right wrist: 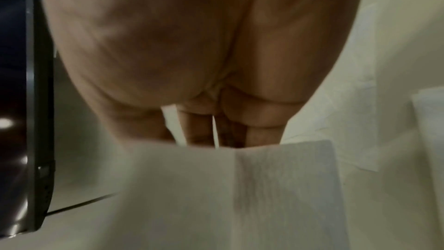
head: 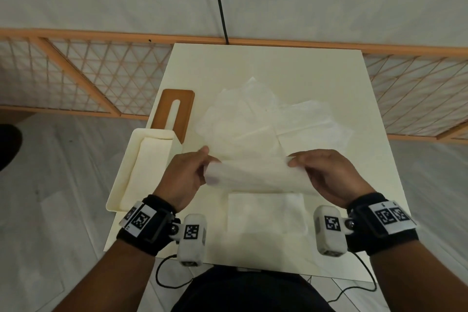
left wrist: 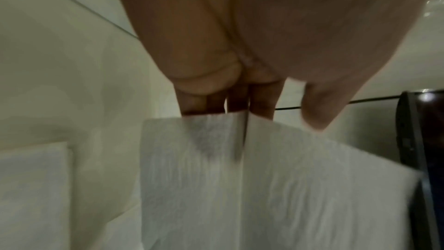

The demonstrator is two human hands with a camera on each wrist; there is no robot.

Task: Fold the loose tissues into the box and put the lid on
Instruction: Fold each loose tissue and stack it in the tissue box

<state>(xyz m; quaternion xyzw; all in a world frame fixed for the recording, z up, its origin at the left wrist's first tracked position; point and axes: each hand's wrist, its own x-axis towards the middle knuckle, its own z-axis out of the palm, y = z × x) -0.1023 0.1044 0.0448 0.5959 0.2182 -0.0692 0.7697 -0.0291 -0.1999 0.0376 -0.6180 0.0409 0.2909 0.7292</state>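
A white tissue (head: pixel 255 175) hangs stretched between both hands above the table. My left hand (head: pixel 186 175) pinches its left end, and the right hand (head: pixel 326 172) pinches the right end. In the left wrist view the tissue (left wrist: pixel 252 187) droops below the fingers (left wrist: pixel 261 102); the right wrist view shows the same tissue (right wrist: pixel 228 197) under the fingers (right wrist: pixel 194 130). A folded tissue (head: pixel 266 213) lies flat just below. Several loose tissues (head: pixel 266 121) lie spread farther back. The cream box (head: pixel 141 172) stands open at the left with tissue inside. Its brown slotted lid (head: pixel 174 111) lies behind it.
The small cream table (head: pixel 354 83) has bare surface at the far edge and the right side. An orange lattice rail (head: pixel 76 78) runs behind it. Black cables (head: pixel 167 276) hang near my lap.
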